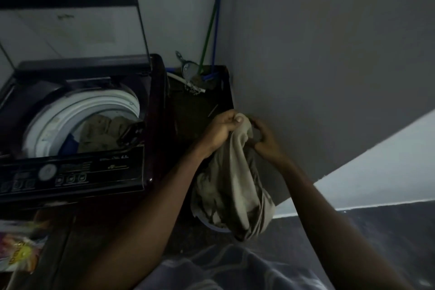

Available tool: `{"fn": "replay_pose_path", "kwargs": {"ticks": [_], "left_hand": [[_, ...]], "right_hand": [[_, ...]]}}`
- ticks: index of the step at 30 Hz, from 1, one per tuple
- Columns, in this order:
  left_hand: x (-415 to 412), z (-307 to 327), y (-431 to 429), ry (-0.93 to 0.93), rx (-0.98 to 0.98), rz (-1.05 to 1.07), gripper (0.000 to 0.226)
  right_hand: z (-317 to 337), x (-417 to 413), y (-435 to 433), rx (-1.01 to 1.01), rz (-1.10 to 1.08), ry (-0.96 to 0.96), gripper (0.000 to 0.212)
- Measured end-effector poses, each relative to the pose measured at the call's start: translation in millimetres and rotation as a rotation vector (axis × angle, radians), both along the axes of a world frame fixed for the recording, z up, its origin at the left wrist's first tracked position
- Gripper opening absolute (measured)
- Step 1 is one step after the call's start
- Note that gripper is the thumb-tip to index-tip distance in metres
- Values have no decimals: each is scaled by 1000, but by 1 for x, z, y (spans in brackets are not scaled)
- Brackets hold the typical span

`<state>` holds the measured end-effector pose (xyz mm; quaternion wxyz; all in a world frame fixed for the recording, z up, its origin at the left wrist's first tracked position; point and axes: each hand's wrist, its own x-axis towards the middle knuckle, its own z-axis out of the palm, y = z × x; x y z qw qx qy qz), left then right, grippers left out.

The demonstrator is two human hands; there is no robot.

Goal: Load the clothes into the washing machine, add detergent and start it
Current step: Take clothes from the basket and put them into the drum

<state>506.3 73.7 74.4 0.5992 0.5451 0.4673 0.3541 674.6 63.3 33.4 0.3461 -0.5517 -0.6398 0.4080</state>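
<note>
Right of the dark top-loading washing machine (150, 125), both hands hold up a beige-grey cloth garment (233, 186). The left hand (220, 129) is clenched round its top edge and the right hand (266, 140) pinches the fabric just beside it. Inside the machine's white drum (58, 115), under the raised lid (70, 19), lie brownish clothes (101, 134). Below the machine's front sits a colourful detergent packet (18, 252).

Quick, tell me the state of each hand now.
Left hand: closed, fingers gripping the beige garment.
Right hand: closed, fingers gripping the same garment.
</note>
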Motion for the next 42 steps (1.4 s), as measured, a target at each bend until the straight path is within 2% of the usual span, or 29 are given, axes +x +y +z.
{"fn": "replay_pose_path", "kwargs": {"ticks": [2, 4, 5, 7, 10, 13, 17, 19, 22, 24, 26, 29, 31, 32, 33, 35, 38, 40, 42], "left_hand": [[-2, 6, 3, 15, -4, -35, 24], [-12, 6, 4, 91, 24, -22, 14], [-18, 3, 5, 159, 49, -13, 16], [-28, -9, 4, 363, 104, -4, 41], [-33, -24, -3, 527, 110, -33, 52], [-36, -24, -6, 420, -3, 48, 44], [-51, -2, 19, 321, 120, 279, 25], [-55, 16, 31, 278, 214, 317, 23], [-54, 36, 40, 273, 335, 286, 25], [-54, 36, 44, 291, 365, 283, 26], [-60, 28, 46, 340, 379, 317, 26], [-71, 15, 44, 570, 355, 222, 29], [-69, 10, 37, 616, 310, 64, 63], [-62, 11, 31, 568, 287, 3, 76], [-54, 14, 25, 492, 258, -26, 80], [-42, 18, 21, 352, 215, -20, 61], [-42, 26, 24, 285, 265, 44, 19], [-45, 33, 28, 289, 326, 121, 21], [-42, 43, 30, 311, 389, 182, 25]], "right_hand": [[9, -9, 6, -60, 56, -22, 33], [18, -12, 11, -80, -35, 20, 24], [23, -10, 15, -50, -94, 51, 22], [38, -8, 24, 28, -123, 84, 21], [57, -16, 32, 123, -89, 114, 23], [68, -21, 34, 194, -148, 211, 26], [59, -13, 26, 156, -104, 206, 18], [47, -11, 18, 6, 23, 76, 34], [27, -11, 9, -332, 264, -197, 63], [13, -9, 8, -431, 302, -320, 78], [10, -3, 10, -417, 120, -291, 68], [19, 5, 16, -259, -173, -60, 46], [34, -2, 21, -156, -167, 55, 37], [44, -9, 23, -126, -147, 87, 32], [54, -17, 26, -98, -122, 103, 26], [71, -29, 32, 1, -51, 81, 16], [78, -25, 37, 53, 1, 80, 25], [73, -17, 34, -38, 63, 69, 37], [63, -15, 27, -151, 207, 33, 59]]}}
